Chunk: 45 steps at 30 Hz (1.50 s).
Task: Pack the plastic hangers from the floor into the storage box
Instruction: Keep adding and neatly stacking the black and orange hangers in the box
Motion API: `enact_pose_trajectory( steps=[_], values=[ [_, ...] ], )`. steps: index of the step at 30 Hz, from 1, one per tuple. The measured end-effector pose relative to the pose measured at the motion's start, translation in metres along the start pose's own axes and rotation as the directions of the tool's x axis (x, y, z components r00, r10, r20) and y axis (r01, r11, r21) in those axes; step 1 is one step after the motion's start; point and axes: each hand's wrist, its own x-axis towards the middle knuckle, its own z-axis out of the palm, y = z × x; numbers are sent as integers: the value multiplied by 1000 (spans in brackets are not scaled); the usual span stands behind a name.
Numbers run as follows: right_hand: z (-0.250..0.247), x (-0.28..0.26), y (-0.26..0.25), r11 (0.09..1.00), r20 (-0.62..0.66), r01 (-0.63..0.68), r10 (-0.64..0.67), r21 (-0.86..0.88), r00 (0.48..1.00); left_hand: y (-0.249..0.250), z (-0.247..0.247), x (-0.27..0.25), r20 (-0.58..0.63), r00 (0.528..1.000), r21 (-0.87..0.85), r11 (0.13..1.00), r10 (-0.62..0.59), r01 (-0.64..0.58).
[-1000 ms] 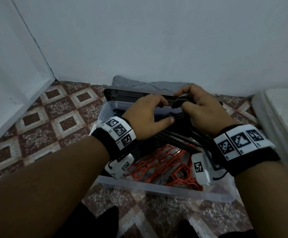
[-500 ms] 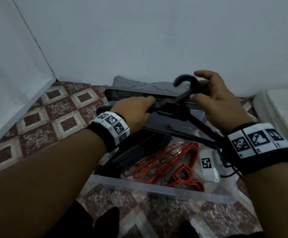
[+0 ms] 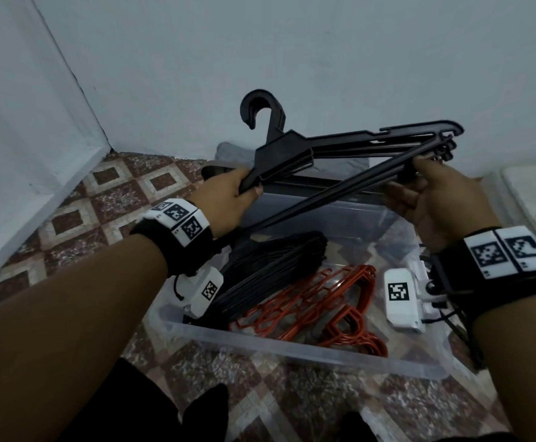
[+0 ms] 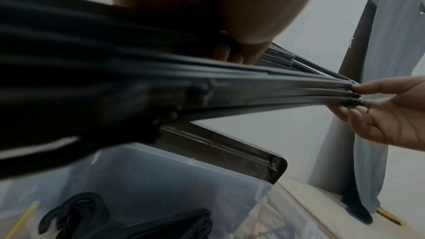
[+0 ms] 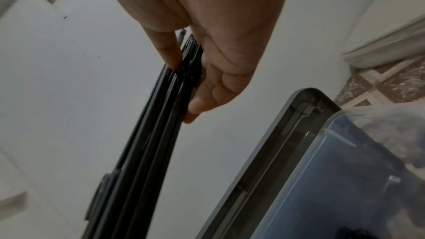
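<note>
A stack of black plastic hangers (image 3: pixel 340 148) is held up above the clear storage box (image 3: pixel 292 349), hooks pointing up. My left hand (image 3: pixel 228 199) grips the stack's left shoulder. My right hand (image 3: pixel 426 193) pinches the stack's right end between thumb and fingers (image 5: pixel 207 83). The stack's edges show close up in the left wrist view (image 4: pixel 253 86) and the right wrist view (image 5: pixel 147 134). Inside the box lie another pile of black hangers (image 3: pixel 273 266) on the left and several red hangers (image 3: pixel 324 304) in the middle.
The box's dark lid (image 3: pixel 308 183) leans behind the box against the wall, with a grey cloth (image 3: pixel 228 151) behind it. Patterned floor tiles (image 3: pixel 100 199) surround the box. A white mattress edge (image 3: pixel 528 199) lies at the right. A wall corner stands at the left.
Both hands have lifted the black hanger stack from the box's rim up into the air. My right hand has slid from the hook area out to the stack's right end.
</note>
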Motion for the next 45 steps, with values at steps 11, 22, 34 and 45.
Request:
enact_pose_trajectory(
  steps=[11, 22, 34, 45],
  values=[
    [9, -5, 8, 983, -1, -171, 171, 64, 985, 0, 24, 1, 143, 990, 73, 997, -18, 7],
    [7, 0, 16, 978, -61, -182, 188, 98, 980, 8, 32, 0, 128, 992, 77, 997, -15, 5],
    [1, 9, 30, 983, -177, -186, 181, -12, 967, 2, 44, -1, 228, 971, 168, 985, -71, 33],
    [8, 12, 57, 941, -161, -332, 339, 65, 927, -15, 64, -2, 334, 929, 316, 947, -163, 53]
  ],
)
